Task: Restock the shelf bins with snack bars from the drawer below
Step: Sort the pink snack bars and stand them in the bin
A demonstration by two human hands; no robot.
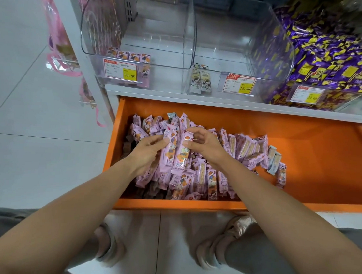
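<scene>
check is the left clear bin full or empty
Nearly empty: the left clear bin holds only a few pink bars at its front.

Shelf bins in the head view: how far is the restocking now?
Done: the orange metal drawer is pulled open. In hand: the left hand and right hand grip a bunch of pink-wrapped snack bars over the pile. Left: nearly all. The left clear plastic bin holds only a few pink bars at its front, the middle clear plastic bin only a few pale ones.
</scene>
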